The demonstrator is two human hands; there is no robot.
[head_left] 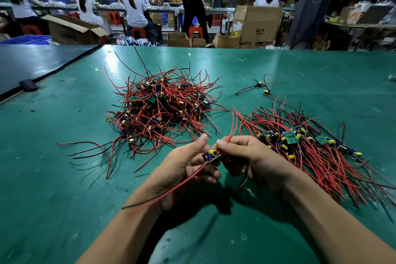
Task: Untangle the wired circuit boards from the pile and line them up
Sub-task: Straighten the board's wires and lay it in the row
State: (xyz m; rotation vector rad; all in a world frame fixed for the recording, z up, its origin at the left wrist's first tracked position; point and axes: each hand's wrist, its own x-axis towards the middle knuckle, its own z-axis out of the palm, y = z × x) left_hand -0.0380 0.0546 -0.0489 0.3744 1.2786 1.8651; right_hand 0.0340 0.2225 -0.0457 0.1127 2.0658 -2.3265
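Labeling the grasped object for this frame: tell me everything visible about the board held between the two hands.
The held board is small and tilted, carrying a yellow-topped cylindrical part and a blue-purple one; its underside is mostly hidden. A red and a black wire trail from it down across the left wrist; another red wire rises past the right fingertips. The left hand grips it from the left, the right hand pinches at its right end, both above the green table.
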